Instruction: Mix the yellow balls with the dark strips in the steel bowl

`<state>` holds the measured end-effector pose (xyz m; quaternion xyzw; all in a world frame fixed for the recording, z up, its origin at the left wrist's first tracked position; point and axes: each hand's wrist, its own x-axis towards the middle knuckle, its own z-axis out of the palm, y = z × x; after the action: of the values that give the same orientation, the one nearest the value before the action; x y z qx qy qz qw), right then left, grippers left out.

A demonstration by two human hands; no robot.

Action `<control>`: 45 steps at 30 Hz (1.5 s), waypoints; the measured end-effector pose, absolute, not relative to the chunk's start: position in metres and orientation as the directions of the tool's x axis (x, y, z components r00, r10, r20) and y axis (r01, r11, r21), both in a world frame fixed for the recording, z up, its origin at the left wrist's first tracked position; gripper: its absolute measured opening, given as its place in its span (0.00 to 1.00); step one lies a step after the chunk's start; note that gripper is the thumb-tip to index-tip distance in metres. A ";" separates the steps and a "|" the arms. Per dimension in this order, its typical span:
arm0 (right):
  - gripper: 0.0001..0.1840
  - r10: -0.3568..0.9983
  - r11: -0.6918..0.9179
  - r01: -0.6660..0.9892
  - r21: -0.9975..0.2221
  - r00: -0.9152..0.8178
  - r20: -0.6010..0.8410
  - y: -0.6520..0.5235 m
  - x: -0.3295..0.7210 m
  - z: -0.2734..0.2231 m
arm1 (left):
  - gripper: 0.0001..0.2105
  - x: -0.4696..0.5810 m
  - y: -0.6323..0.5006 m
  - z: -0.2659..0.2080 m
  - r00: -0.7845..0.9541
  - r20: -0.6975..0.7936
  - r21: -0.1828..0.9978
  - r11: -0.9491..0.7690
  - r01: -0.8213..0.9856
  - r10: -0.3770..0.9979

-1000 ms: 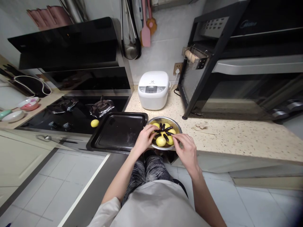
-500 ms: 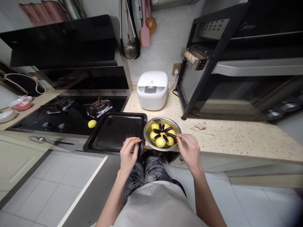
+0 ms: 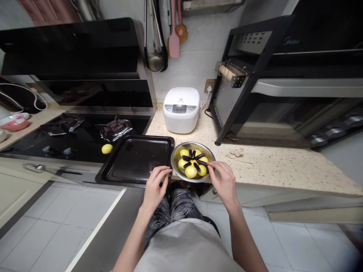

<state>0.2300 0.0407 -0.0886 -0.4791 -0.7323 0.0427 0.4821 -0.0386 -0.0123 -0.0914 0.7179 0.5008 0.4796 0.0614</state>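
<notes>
Dark elongated pieces [image 3: 196, 166] are arranged radially on yellow round items [image 3: 191, 172] in a metal bowl [image 3: 176, 156] on the table [image 3: 261, 170]. One piece's outer end is touched by the right hand [image 3: 225, 180]; whether it is gripped cannot be told. The left hand [image 3: 154, 187] is held loosely open at the black tray [image 3: 136, 156].

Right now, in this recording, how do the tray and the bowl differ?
The tray is black, while the bowl is silvery metal. The tray is roughly rectangular with rounded corners; the bowl is round. The tray is wide and shallow, whereas the bowl is smaller across and holds yellow pieces with dark sticks on them. Both have raised rims and sit side by side.
</notes>
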 end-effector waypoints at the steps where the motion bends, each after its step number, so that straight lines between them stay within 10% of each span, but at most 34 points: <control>1: 0.09 0.752 0.535 0.654 -0.535 -0.081 0.654 0.041 0.230 -0.089 | 0.10 -0.039 -0.012 -0.091 0.046 0.614 0.577 -0.487 0.656 0.788; 11: 0.44 0.843 0.523 0.743 -0.419 -0.376 0.385 0.055 0.232 -0.087 | 0.29 -0.042 0.042 -0.059 0.425 0.336 0.636 -0.535 0.556 0.841; 26: 0.60 0.785 0.594 0.689 -0.415 -0.610 0.111 0.116 0.234 -0.068 | 0.53 -0.026 0.156 -0.046 0.734 -0.220 0.427 -0.612 0.665 0.643; 39: 0.18 0.735 0.661 0.527 -0.535 -0.601 0.316 0.116 0.227 -0.063 | 0.27 -0.016 0.140 -0.042 0.751 0.118 0.462 -0.705 0.537 0.650; 45: 0.16 0.749 0.656 0.581 -0.481 -0.577 0.325 0.110 0.221 -0.065 | 0.29 -0.013 0.128 -0.043 0.759 0.107 0.398 -0.727 0.559 0.642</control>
<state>0.2208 0.1096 -0.0648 -0.3811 -0.8729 0.1632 0.2573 -0.0133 0.1282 -0.0429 0.9216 0.3259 0.1196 0.1737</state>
